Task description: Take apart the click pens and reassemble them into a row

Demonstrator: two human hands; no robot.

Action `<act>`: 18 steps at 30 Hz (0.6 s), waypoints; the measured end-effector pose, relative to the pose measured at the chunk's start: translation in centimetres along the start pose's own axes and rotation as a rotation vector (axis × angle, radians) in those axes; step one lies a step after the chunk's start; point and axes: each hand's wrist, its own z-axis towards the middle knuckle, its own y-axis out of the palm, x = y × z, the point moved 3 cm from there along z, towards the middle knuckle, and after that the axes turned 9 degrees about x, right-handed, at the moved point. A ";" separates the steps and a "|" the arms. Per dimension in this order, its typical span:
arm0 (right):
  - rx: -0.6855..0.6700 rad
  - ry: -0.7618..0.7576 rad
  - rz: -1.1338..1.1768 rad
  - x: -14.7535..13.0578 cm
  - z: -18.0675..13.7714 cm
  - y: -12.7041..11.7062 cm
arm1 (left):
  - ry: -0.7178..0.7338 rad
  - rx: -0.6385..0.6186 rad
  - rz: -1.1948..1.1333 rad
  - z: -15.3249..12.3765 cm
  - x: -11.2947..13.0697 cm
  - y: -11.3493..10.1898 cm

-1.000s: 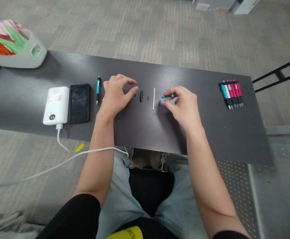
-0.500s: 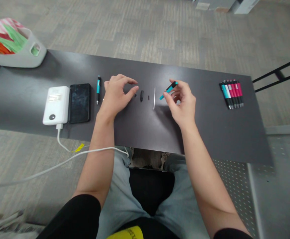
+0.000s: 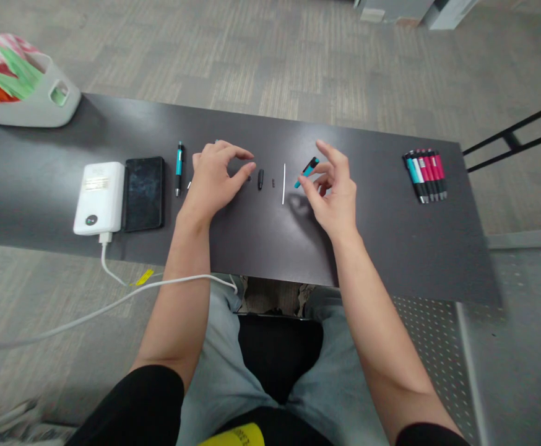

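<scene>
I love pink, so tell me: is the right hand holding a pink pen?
No, the right hand holds a turquoise-and-black tubular plastic pen piece.

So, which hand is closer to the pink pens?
The right. The right hand is left of the pink pens, not touching them; the left hand is farther left, beyond the thin white stick.

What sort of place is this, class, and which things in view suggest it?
Probably an office or workroom: grey patterned carpet lies beyond a long dark table, which bears a row of pens laid side by side.
</scene>
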 end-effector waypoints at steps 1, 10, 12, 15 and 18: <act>0.010 -0.004 -0.018 0.0 0.0 0.0 | -0.001 0.000 0.003 0.0 0.0 0.0; 0.169 0.134 0.010 3.1 2.2 0.3 | 0.006 -0.122 -0.054 -0.4 -1.1 0.6; 0.207 0.202 0.142 3.9 2.5 -0.3 | 0.004 -0.159 -0.067 -0.3 -1.3 0.9; 0.204 0.271 0.256 4.5 2.8 -1.0 | -0.010 -0.164 -0.080 -0.2 -1.4 0.9; 0.119 0.286 0.270 4.5 2.9 -1.4 | -0.044 -0.151 -0.106 -0.1 -1.4 0.6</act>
